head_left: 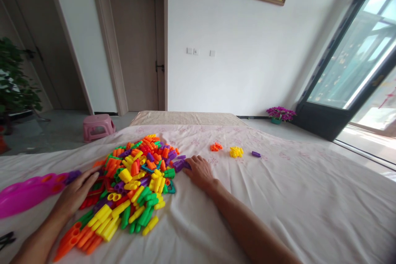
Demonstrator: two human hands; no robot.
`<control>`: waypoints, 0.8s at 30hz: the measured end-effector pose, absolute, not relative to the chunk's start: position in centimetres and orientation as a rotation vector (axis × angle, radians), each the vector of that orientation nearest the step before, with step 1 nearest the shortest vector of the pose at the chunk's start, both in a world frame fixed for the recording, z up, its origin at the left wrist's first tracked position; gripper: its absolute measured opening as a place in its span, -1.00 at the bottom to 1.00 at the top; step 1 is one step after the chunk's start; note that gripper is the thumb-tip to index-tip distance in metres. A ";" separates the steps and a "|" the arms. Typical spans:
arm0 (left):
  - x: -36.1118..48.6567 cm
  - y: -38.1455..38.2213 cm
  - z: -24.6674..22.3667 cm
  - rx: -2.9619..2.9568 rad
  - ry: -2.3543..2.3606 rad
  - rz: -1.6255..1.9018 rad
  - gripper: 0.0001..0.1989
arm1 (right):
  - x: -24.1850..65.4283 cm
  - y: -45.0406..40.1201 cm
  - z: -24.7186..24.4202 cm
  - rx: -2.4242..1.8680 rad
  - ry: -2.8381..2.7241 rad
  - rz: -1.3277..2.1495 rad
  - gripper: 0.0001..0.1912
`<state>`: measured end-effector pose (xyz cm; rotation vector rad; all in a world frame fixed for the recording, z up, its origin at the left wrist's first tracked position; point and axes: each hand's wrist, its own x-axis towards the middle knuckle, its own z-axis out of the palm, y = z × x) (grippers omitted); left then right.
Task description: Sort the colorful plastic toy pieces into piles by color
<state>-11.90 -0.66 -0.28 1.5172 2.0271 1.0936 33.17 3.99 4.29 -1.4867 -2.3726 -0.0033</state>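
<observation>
A large heap of bullet-shaped plastic building pieces (pixel 133 181) in orange, yellow, green, purple and red lies on a pale cloth. My left hand (pixel 81 185) rests against the heap's left side, fingers stretched toward it. At the heap's right edge my right hand (pixel 199 169) has its fingers curled over a purple building piece (pixel 179 165); the fingertips are partly hidden. Farther right on the cloth lie a small orange cluster (pixel 216 147), a yellow cluster (pixel 236 152) and a single purple piece (pixel 256 154).
A magenta plastic tray (pixel 26 194) sits left of my left hand. The flowered cloth (pixel 293 206) covers the surface, with creases at right. Beyond it are a pink stool (pixel 98 127), a potted purple flower (pixel 281 113) and a door (pixel 133 45).
</observation>
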 end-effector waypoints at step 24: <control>-12.0 -0.5 -0.4 1.529 2.031 1.108 -0.34 | 33.8 4.8 4.1 -1.654 -2.319 0.003 -0.83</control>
